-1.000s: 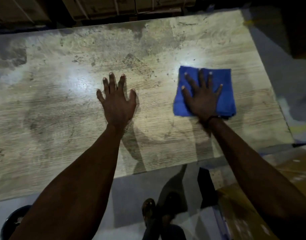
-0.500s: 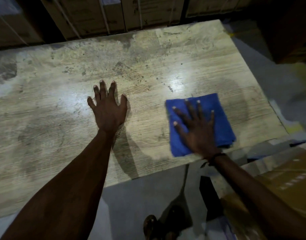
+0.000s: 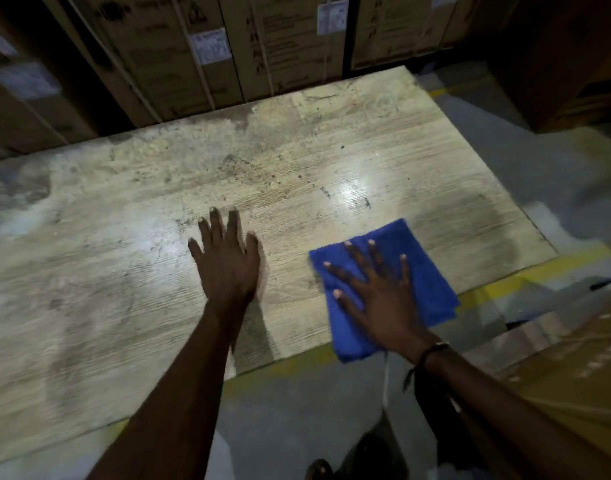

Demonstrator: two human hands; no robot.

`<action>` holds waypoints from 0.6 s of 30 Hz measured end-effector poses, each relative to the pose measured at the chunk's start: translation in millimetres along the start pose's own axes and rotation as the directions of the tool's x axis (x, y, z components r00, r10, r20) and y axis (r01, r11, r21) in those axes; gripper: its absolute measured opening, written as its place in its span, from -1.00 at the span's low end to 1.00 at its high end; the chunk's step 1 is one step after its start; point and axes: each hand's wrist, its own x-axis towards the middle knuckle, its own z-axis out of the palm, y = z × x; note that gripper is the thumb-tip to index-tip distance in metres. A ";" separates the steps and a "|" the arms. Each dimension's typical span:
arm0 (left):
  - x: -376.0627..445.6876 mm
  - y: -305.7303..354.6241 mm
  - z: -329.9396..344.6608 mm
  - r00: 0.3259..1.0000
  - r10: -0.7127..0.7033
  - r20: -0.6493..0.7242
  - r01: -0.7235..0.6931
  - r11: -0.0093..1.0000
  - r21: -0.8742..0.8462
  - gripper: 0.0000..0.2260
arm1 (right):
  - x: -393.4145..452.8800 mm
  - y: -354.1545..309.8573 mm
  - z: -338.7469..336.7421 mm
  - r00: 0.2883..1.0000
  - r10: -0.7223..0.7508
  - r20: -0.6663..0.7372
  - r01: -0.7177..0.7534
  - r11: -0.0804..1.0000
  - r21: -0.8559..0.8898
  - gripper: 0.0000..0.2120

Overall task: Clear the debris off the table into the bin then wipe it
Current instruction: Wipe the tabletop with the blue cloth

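Right hand is flat on the blue cloth, fingers spread wide and straight, palm pressing the fabric down onto the surface. The cloth is folded into a rough square and sits at the near edge of the surface, toward its right end, with its near corner hanging just past that edge. A dark band circles the right wrist.

Left hand is planted well to the left of the cloth, palm down on bare wood, fingers straight and close together, holding nothing. So both hands are open and flat, apart from each other, one on cloth and one on the surface.

The wood-grain top shows grey smears and dark specks beyond the left hand, and a bright glare patch just beyond the cloth. Cardboard boxes stand along the far side of the surface. A yellow floor line runs just right of the cloth.
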 end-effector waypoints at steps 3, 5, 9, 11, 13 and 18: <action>-53.7 17.2 1.5 0.999 0.011 0.038 -0.010 1.000 -0.023 -0.40 | 21.7 67.7 -9.4 0.983 0.180 0.027 -0.180 0.984 -0.003 -0.43; -82.6 37.0 5.6 0.998 0.015 0.058 -0.014 1.000 -0.019 -0.39 | 53.5 88.6 -13.0 0.953 0.298 0.051 -0.300 0.952 0.052 -0.42; -116.1 85.0 20.5 0.986 0.132 0.102 -0.131 0.991 -0.013 -0.36 | 81.6 44.7 -3.2 0.940 0.339 0.031 -0.340 0.939 0.049 -0.42; -112.6 100.4 26.5 0.986 0.131 0.107 -0.129 0.991 -0.030 -0.36 | 56.3 23.2 0.1 0.991 0.134 0.020 -0.134 0.991 0.019 -0.45; -104.1 109.2 29.7 0.990 0.100 0.100 -0.096 0.995 -0.039 -0.36 | 20.4 34.7 -3.6 0.998 0.058 0.032 -0.059 0.998 0.031 -0.46; -84.9 123.8 34.3 0.988 0.116 0.101 -0.110 0.992 -0.060 -0.38 | 0.7 160.2 -17.0 0.947 0.322 0.024 -0.322 0.947 -0.008 -0.43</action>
